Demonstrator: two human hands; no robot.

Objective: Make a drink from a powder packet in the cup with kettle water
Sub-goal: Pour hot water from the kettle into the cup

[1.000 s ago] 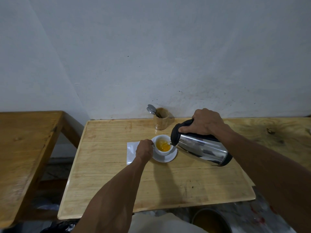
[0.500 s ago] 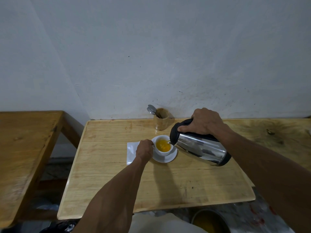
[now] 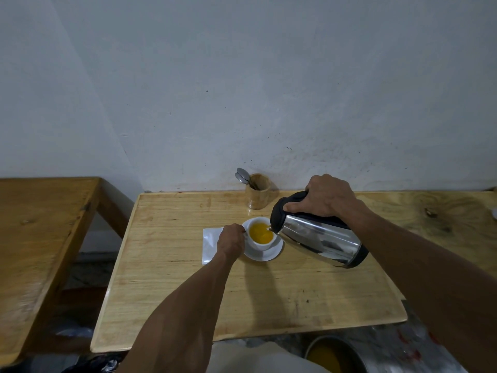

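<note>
A white cup (image 3: 262,244) holding orange liquid stands on a white saucer (image 3: 269,254) on the wooden table (image 3: 188,278). My left hand (image 3: 231,242) grips the cup at its left side. My right hand (image 3: 326,196) is closed on the black handle of a steel kettle (image 3: 320,239), which is tilted left with its spout at the cup's right rim, water running in. A white powder packet (image 3: 210,244) lies flat on the table, partly under my left hand.
A wooden holder (image 3: 258,191) with two spoons (image 3: 242,175) stands by the wall behind the cup. Another wooden table (image 3: 32,238) sits to the left across a gap. A round metal container (image 3: 336,355) with orange contents is on the floor at the bottom right.
The kettle has tipped a little further toward the cup and the orange liquid stands slightly higher. My left hand has stayed on the cup.
</note>
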